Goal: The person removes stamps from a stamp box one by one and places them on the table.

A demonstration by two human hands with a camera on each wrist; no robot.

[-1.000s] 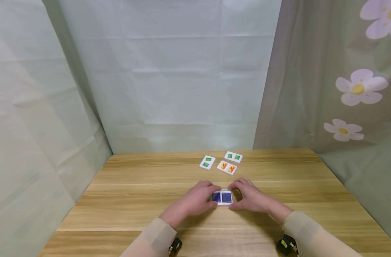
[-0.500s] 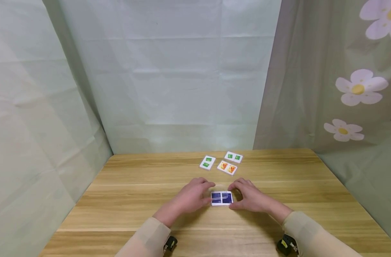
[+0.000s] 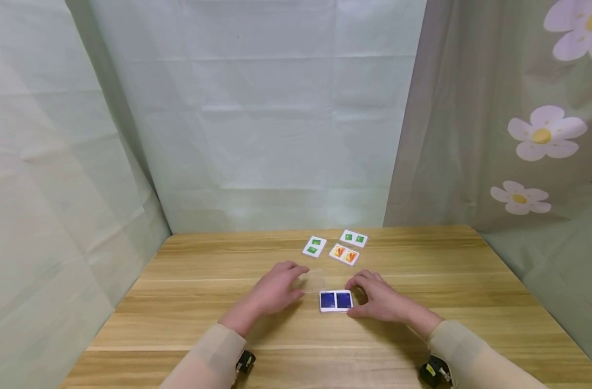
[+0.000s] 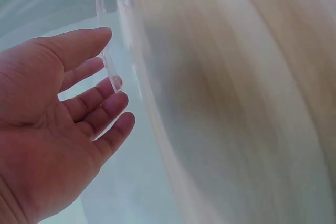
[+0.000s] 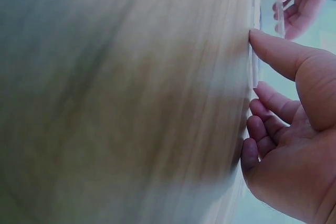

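In the head view, my left hand point(image 3: 275, 289) pinches a clear plastic cover point(image 3: 315, 281) by its left end, just above the table. The left wrist view shows this clear cover point(image 4: 108, 66) edge-on between thumb and fingers. To its right a white-bordered card with two dark blue panels point(image 3: 336, 301) lies on the table, apparently in a thin clear tray. My right hand point(image 3: 379, 298) holds it at its right end, thumb at the near edge and a finger at the far one. In the right wrist view, this hand point(image 5: 302, 114) rests low at the tabletop.
Behind the hands lie three white cards: a left one with green pictures point(image 3: 314, 247), a back one with green pictures point(image 3: 354, 238), and one with orange-red pictures point(image 3: 344, 254). The wooden table point(image 3: 189, 302) ends at pale curtains point(image 3: 257, 135) behind and at both sides.
My left hand has lifted the clear cover off the blue-panelled card and moved left and slightly away with it. My right hand has stayed in place at the card.
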